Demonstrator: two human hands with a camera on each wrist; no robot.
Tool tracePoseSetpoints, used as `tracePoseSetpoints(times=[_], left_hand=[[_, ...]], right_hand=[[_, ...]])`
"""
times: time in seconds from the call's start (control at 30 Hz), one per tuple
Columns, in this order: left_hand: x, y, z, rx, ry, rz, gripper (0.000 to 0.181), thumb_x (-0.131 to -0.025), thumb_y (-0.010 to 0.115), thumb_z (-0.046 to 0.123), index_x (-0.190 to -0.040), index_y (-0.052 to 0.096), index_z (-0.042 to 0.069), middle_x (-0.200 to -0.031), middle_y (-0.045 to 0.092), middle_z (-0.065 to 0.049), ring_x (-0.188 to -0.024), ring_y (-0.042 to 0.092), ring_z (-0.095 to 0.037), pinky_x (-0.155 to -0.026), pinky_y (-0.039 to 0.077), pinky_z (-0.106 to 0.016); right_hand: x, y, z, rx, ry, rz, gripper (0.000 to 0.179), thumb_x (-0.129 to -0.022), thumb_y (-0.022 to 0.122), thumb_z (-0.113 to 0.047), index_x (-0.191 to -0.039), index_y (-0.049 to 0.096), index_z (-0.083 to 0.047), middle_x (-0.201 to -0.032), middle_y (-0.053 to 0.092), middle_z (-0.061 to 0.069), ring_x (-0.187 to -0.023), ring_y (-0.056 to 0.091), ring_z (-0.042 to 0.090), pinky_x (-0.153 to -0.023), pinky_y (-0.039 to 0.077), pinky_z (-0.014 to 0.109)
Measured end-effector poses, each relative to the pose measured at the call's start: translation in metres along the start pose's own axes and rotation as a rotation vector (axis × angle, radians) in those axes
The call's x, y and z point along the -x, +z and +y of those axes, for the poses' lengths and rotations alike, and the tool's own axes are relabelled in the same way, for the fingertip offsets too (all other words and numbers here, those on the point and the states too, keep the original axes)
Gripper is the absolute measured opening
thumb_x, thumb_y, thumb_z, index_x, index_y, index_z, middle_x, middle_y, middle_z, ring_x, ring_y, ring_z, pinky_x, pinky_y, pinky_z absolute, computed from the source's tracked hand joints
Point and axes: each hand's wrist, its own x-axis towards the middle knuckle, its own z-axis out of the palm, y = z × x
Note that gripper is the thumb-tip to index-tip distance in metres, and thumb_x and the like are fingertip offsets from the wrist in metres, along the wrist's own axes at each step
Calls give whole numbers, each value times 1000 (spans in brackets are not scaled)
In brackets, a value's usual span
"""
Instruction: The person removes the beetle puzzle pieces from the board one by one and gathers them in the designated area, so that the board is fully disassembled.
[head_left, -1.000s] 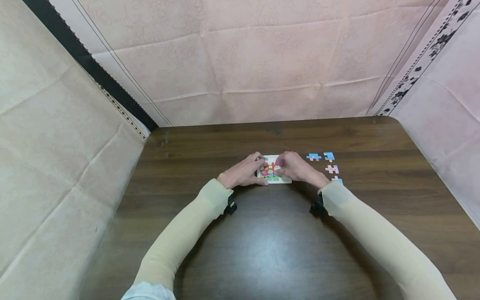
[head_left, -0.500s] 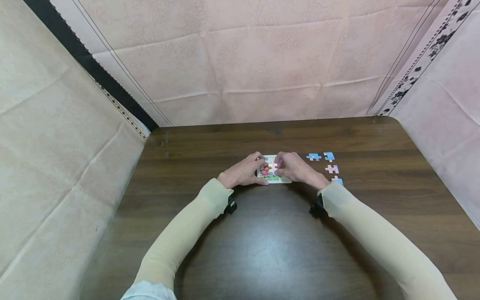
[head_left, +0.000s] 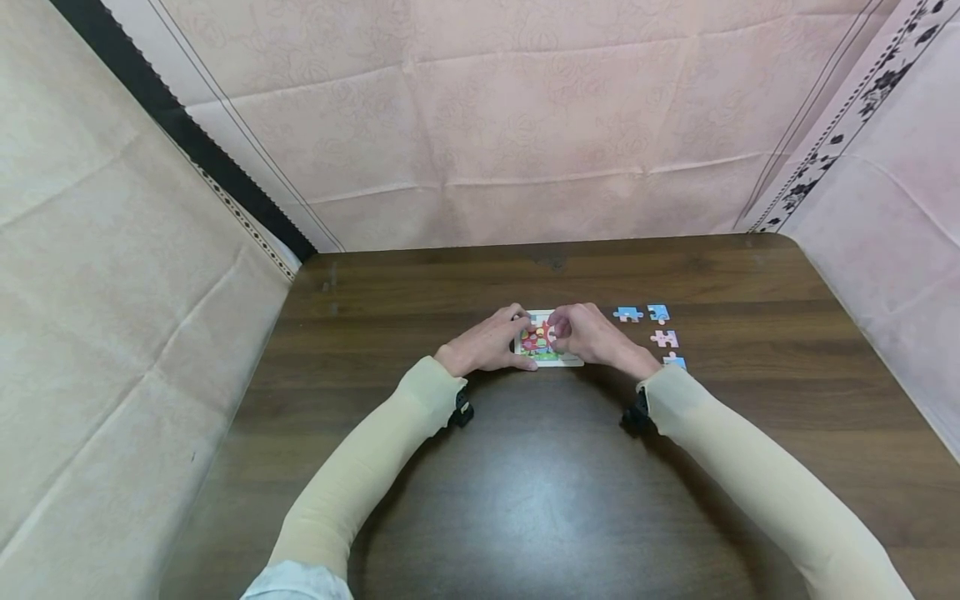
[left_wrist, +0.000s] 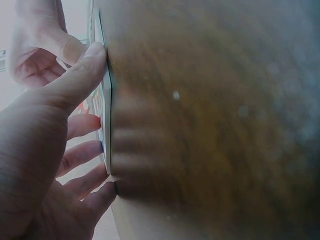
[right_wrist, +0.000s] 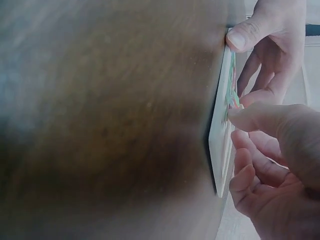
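Note:
A small jigsaw board (head_left: 570, 362) with a white frame and a red, green and yellow picture lies flat on the table. My left hand (head_left: 489, 342) holds its left end, thumb along the near edge and fingers over the far side. My right hand (head_left: 596, 337) is over the board's right half. In the right wrist view its thumb and a finger pinch a small jigsaw piece (right_wrist: 235, 102) with red and green on it, tilted at the board's surface. The right fingers hide much of that half in the head view.
To the right of the board lie loose jigsaw pieces: a blue one (head_left: 627, 314), another blue one (head_left: 658, 312), a pink one (head_left: 664, 338) and one partly hidden by the right wrist (head_left: 674, 362). Cloth hangs behind the brown wooden table (head_left: 480, 467).
The right fingers shift slightly over the board. A pale patch beside them half a second ago now shows red. My left hand and the loose pieces stay put.

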Motion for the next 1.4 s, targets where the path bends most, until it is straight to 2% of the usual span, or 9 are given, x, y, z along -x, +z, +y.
tracePoseSetpoints(times=[0.37,0.57,0.73,1.0,1.4], left_hand=[[0,0,0,31,0,6,68,-96,81,52,-148,61,12,-152,51,-8,-128,54,-21,-112,53,-40],[1,0,0,35,-7,-3,79,-96,82,52,-158,55,11,-156,49,-9,-132,52,-22,-115,52,-40],[1,0,0,15,-11,-9,85,-96,81,55,-161,52,9,-158,47,-9,-135,51,-22,-117,50,-39],[1,-1,1,4,-27,-16,85,-97,80,54,-163,50,9,-161,46,-10,-139,49,-24,-119,48,-41],[1,0,3,-25,-29,-13,86,-96,81,55,-162,51,9,-162,47,-10,-140,50,-24,-121,48,-41]], right_hand=[[3,1,6,-6,-18,57,37,-93,82,-4,-128,74,3,-108,78,17,-97,74,27,-91,64,45],[7,-1,11,-21,-30,87,34,-93,82,-4,-126,75,3,-108,78,18,-95,72,27,-90,63,45],[10,-3,15,-29,-30,104,32,-94,80,-4,-126,76,2,-106,77,17,-92,70,25,-85,62,42],[19,-9,20,-40,-21,121,31,-96,80,-6,-126,77,1,-102,75,15,-86,63,23,-78,52,33],[34,-19,34,-19,2,165,32,-96,82,-8,-125,77,3,-106,75,17,-92,62,26,-79,50,32]])
